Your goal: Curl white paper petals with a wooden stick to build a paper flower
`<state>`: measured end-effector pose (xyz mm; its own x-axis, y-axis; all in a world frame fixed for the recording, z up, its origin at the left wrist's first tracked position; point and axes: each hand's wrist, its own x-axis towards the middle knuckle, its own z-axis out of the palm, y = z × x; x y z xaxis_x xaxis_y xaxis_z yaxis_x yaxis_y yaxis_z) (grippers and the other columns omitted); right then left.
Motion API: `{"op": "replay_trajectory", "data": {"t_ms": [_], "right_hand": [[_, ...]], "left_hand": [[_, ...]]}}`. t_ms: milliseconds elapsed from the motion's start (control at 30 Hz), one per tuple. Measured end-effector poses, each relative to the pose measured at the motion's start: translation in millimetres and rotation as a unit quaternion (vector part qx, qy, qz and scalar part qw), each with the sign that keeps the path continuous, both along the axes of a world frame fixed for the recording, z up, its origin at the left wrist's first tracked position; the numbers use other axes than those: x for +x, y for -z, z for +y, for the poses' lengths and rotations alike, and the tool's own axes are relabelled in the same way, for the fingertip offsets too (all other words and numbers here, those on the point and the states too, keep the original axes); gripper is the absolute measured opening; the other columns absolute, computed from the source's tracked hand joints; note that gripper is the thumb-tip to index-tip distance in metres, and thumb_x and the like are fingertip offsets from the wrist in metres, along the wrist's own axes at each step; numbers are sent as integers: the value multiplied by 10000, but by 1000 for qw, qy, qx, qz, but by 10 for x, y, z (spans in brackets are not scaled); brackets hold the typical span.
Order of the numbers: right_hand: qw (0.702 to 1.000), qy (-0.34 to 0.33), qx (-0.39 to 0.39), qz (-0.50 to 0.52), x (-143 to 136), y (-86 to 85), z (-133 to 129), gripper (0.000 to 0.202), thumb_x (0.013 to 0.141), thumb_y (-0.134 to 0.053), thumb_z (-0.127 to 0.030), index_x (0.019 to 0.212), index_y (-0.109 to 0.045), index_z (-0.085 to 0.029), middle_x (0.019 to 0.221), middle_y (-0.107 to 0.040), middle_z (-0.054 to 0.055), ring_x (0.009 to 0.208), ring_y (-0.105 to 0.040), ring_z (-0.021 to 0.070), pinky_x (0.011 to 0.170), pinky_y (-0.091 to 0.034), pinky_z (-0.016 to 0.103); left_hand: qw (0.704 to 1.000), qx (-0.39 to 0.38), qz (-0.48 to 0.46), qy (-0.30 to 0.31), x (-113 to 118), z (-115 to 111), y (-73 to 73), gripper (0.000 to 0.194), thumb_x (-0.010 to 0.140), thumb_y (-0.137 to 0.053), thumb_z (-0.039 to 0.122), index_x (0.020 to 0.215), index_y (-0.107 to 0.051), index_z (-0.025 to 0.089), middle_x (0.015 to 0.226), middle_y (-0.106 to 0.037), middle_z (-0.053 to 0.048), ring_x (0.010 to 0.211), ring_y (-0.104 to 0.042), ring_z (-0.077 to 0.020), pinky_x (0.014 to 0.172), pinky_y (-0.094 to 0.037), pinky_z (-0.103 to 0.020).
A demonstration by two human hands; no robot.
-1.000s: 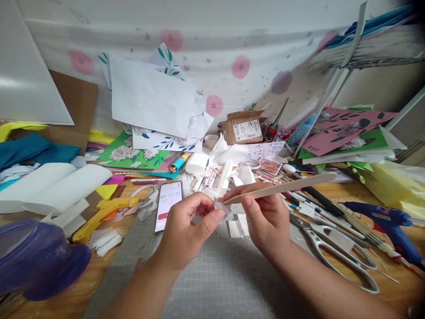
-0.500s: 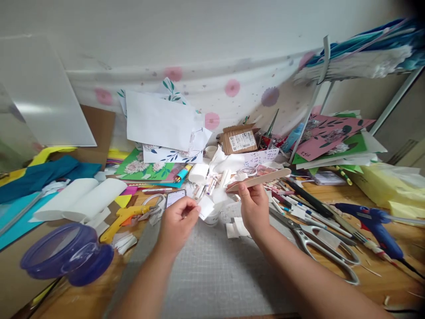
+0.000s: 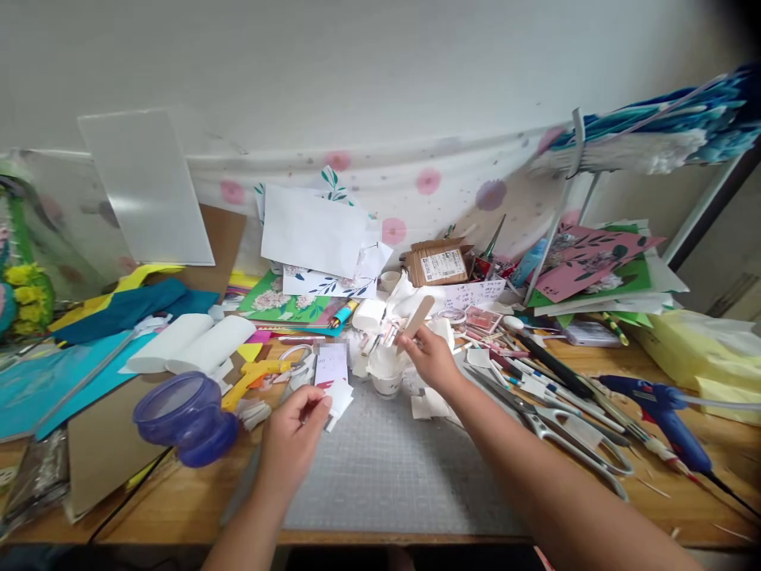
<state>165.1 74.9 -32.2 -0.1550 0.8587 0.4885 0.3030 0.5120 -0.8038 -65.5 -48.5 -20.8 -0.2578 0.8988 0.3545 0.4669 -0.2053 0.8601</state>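
Observation:
Several small white paper pieces (image 3: 338,398) are pinched in my left hand (image 3: 297,424), just in front of a phone (image 3: 331,365). My right hand (image 3: 429,357) is closed on a flat wooden stick (image 3: 418,317), which slants down toward a small white cup (image 3: 386,382). The stick's lower end is hidden by my fingers and the cup's rim. Both hands are above the far part of a grey cutting mat (image 3: 392,476). More white paper pieces (image 3: 429,404) lie right of the cup.
To the right are large scissors (image 3: 556,428), pens and a blue glue gun (image 3: 666,412). On the left stand a purple tape dispenser (image 3: 184,416), a yellow glue gun (image 3: 255,377) and white rolls (image 3: 211,345). A cardboard box (image 3: 437,263) sits at the back.
The wooden stick, level above the clutter before, has swung to a steep slant over the cup. My left hand with the paper has moved away from the cup, toward me. The view has shifted.

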Motion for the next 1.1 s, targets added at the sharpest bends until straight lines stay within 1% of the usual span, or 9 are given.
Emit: {"op": "replay_trajectory", "data": {"t_ms": [167,300,367,433,600,733,833,967,1100], "right_hand": [[997,26,-20,67,53,-123,-69,333,973,-619,-326,1267,-598,-172,1280,-631,102,1076,-660,243,896,-577,455],[991,-62,-46,107,-57,-247,-432,310,974,-616,-339,1227,-617,-159,1225,-658,94,1037,-674,230,878,-581,442],[985,-119,-63,112,-123,-318,-649,253,950,-638,-379,1049,-692,-153,1054,-729,79,981,-696,223,891,-572,429],[978,-157,-81,114,-173,-384,-824,284,906,-668,-430,1004,-716,-168,997,-759,75,962,-718,242,868,-575,427],[976,-165,-111,90,-217,-461,-989,267,899,-684,-403,971,-716,-148,903,-745,48,842,-708,201,827,-574,401],[982,-130,-125,63,-222,-450,-945,267,967,-626,-335,1151,-646,-143,1130,-688,78,962,-687,208,840,-588,414],[986,-85,-133,55,-218,-437,-825,332,973,-619,-330,1260,-599,-163,1255,-642,99,1051,-669,236,877,-584,445],[989,-2,-143,30,-247,-425,-504,340,971,-622,-328,1269,-596,-166,1271,-635,101,1068,-664,242,888,-580,454],[985,63,-158,-27,-312,-413,-162,328,973,-618,-329,1260,-604,-172,1279,-633,98,1074,-660,245,895,-578,452]], "left_hand": [[999,-13,-22,37,59,-18,16,250,791,-632,416,673,-606,196,601,-581,26,589,-538,-165,577,-414,-253],[995,-13,-43,86,141,-33,14,267,814,-621,440,715,-633,192,659,-637,6,644,-586,-180,618,-450,-260],[992,-9,-52,113,185,-57,16,280,820,-618,455,731,-646,191,687,-656,-5,668,-597,-187,641,-466,-267],[988,-4,-61,139,223,-85,16,292,824,-618,464,730,-645,190,693,-656,-9,679,-598,-189,654,-472,-270],[979,9,-87,186,296,-111,-12,278,826,-636,442,715,-639,187,668,-624,1,679,-585,-181,670,-472,-267],[973,14,-108,204,359,-68,-1,313,857,-606,457,706,-633,184,672,-632,-4,690,-609,-186,677,-494,-271],[974,11,-118,193,346,-13,78,349,864,-589,493,721,-643,180,693,-656,-15,690,-632,-193,666,-506,-278],[981,4,-108,160,171,62,202,293,795,-670,450,685,-633,181,634,-625,9,622,-588,-168,609,-460,-257],[989,7,-92,116,-70,110,202,251,744,-715,390,653,-602,185,585,-574,39,564,-520,-133,553,-386,-230]]}}
